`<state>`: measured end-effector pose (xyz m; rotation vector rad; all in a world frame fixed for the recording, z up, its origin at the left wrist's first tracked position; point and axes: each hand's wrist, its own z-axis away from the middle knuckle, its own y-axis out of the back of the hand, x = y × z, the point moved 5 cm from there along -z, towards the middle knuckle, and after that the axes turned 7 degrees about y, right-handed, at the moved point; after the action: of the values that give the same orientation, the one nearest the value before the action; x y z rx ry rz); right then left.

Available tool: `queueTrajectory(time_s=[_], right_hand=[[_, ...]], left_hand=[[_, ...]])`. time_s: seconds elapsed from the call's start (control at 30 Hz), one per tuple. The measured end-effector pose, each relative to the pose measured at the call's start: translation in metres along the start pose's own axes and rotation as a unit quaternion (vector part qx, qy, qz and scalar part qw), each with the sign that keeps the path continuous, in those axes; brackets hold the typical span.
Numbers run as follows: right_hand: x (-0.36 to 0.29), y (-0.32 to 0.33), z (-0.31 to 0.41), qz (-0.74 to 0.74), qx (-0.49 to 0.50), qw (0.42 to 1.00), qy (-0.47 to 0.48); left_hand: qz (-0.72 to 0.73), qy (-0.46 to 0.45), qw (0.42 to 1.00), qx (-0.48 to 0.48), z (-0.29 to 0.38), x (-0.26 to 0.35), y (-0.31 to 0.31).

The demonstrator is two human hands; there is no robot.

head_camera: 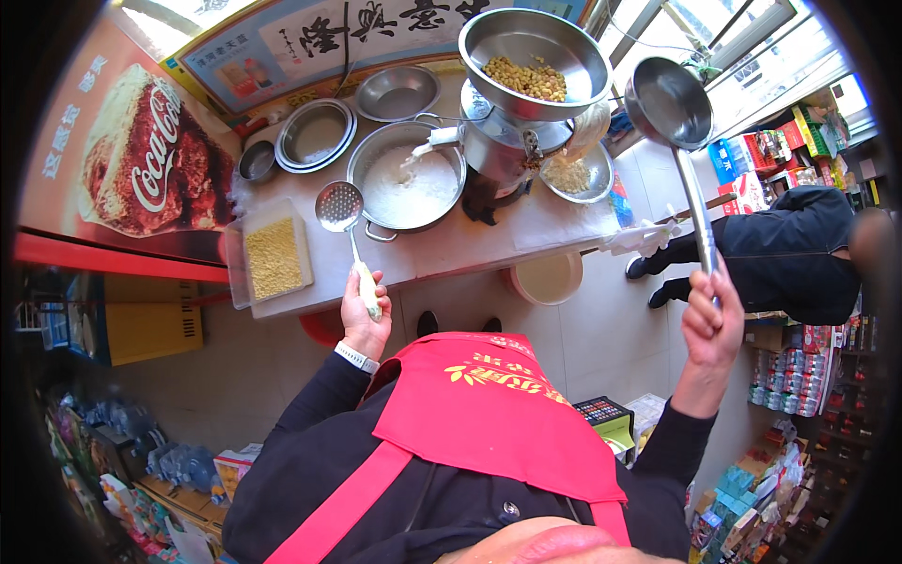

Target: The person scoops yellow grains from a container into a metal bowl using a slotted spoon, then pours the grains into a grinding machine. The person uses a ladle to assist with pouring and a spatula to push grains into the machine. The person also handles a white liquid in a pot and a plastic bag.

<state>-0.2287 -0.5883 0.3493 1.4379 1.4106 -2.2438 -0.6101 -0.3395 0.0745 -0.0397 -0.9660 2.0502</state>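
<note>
My left hand (366, 321) grips the pale handle of a perforated skimmer (340, 206), its round head beside the rim of a two-handled metal pot (444, 194). White, foamy liquid (409, 187) fills much of the pot. In my right hand (712, 317) is the long handle of a deep metal ladle (668, 102), raised off to the right of the table. A grinding machine (504, 141) stands beside the pot, its spout (444, 136) over the liquid. The steel hopper bowl (479, 39) on top holds soaked beans (525, 77).
Left of the pot are a plastic tub (306, 264) of yellow grains, stacked metal basins (315, 134) and a small bowl (257, 162). A bowl of crumbly pulp (571, 176) sits right of the machine. A bucket (546, 278) stands below the table; a person (782, 247) is at right.
</note>
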Motion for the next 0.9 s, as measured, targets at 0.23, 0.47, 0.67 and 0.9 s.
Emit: queueTrajectory(time_s=[0.23, 0.47, 0.67, 0.9], right_hand=[[0.010, -0.063, -0.068, 0.096, -0.057, 0.994, -0.004], [0.042, -0.083, -0.108, 0.141, -0.066, 0.988, -0.007], [0.062, -0.094, -0.144, 0.131, -0.120, 0.984, -0.014], [0.057, -0.101, -0.186, 0.165, -0.078, 0.981, 0.071]], left_hand=[[0.052, -0.033, 0.998, -0.005, 0.010, 0.011, 0.021], [0.082, -0.060, 0.995, 0.020, 0.018, 0.019, 0.031], [0.093, -0.068, 0.993, 0.024, 0.017, 0.022, 0.037], [0.091, -0.058, 0.994, 0.032, 0.021, 0.019, 0.025]])
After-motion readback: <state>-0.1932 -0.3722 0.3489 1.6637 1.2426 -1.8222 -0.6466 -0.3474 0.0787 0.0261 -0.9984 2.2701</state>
